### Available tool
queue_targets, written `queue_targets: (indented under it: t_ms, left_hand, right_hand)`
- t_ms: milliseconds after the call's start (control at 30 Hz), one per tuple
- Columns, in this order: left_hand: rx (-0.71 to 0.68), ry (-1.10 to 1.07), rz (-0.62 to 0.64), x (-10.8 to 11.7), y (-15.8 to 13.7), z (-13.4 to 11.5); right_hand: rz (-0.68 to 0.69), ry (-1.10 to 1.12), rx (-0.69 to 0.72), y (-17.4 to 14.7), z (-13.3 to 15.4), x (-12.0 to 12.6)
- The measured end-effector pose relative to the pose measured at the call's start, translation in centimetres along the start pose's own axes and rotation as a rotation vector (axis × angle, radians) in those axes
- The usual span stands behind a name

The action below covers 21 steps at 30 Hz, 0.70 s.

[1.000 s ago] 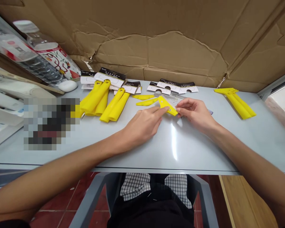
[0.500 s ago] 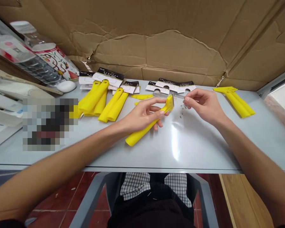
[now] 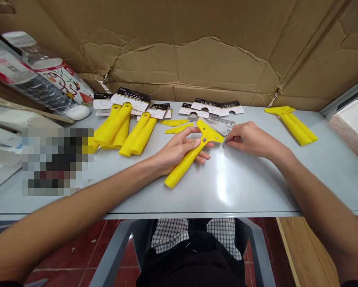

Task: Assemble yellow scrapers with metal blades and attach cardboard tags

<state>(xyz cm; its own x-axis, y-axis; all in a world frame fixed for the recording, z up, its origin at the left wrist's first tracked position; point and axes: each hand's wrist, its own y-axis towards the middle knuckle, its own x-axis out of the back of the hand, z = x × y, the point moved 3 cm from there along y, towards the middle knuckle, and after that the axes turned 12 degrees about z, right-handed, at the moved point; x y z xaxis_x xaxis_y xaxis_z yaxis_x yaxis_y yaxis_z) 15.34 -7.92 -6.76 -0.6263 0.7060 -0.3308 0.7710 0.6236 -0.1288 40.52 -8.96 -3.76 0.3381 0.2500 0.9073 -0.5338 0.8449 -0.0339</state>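
Note:
My left hand is wrapped round the handle of a yellow scraper, whose wide head tilts up with its holed face toward me. My right hand has its fingertips pinched together beside the head's right corner. What those fingers hold, if anything, is hidden. Small metal nuts or screws lie on the table just by the fingertips. Behind the scraper head are thin metal blades and two loose yellow head plates.
Several yellow scrapers with card headers lie at the left. More printed cards sit at the back against a cardboard wall. Another yellow scraper or pair is at the right. Plastic bottles lean at the far left.
The scraper head has turned from edge-on to show its flat, holed face. My right hand has moved slightly down and left, close to the head's corner.

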Motion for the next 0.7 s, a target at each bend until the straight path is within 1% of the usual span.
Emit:
queue_targets:
  t_ms: [100,200,500,600,700]
  left_hand:
    - [-0.035,0.027,0.008,-0.21,0.02,0.20]
    - [-0.060,0.058,0.000,-0.44,-0.06,0.28]
    - [-0.082,0.161,-0.047,-0.95,-0.40,0.23]
    - [-0.086,0.166,-0.052,-0.89,-0.34,0.34]
    - [-0.088,0.167,-0.058,-0.91,-0.34,0.33]
  right_hand:
    - [0.021,-0.013,0.011,0.06,-0.12,-0.16]
    - [0.014,-0.012,0.026,0.09,-0.20,-0.18]
    - [0.027,-0.057,0.007,0.15,-0.24,-0.43]
    - [0.012,-0.046,-0.004,0.17,-0.46,-0.54]
    - [-0.012,-0.046,-0.016,0.11,-0.55,-0.13]
